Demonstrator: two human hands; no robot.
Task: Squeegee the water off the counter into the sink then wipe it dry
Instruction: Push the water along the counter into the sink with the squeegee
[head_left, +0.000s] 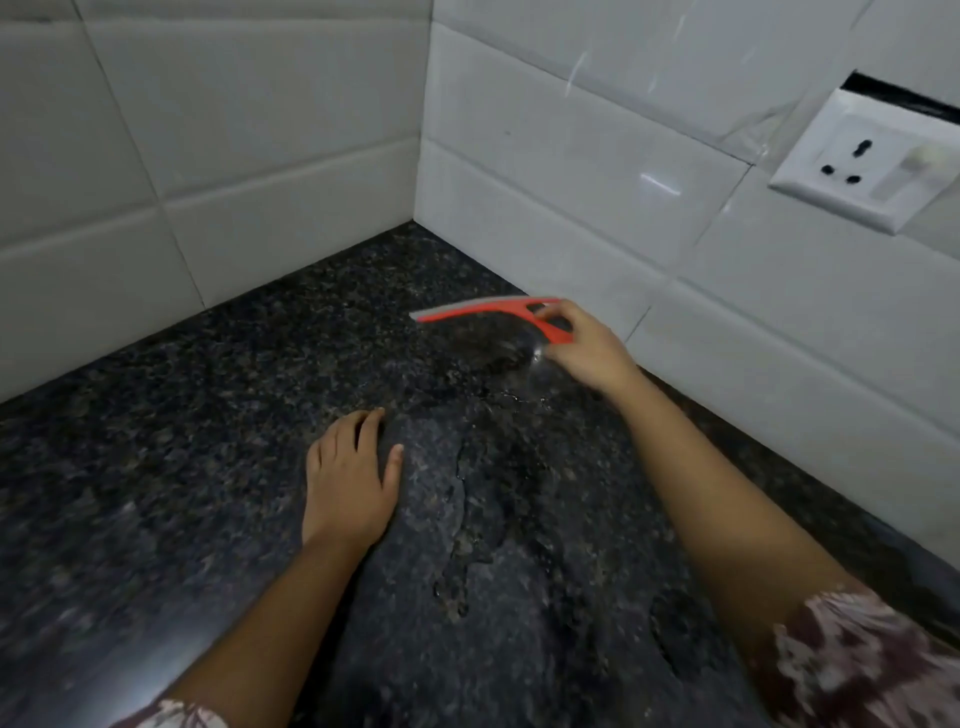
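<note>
A small red squeegee with a pale rubber blade is held by my right hand near the back corner of the dark speckled granite counter. My fingers grip its handle and the blade points left, just above or on the stone. A film of water with an irregular edge spreads over the counter from under the squeegee toward me. My left hand rests flat on the counter, palm down, fingers apart, at the left edge of the wet patch. No sink is in view.
White tiled walls meet in a corner behind the counter. A white wall socket with a switch sits on the right wall, partly covered by clear plastic film. Patterned sleeves show at the bottom edge.
</note>
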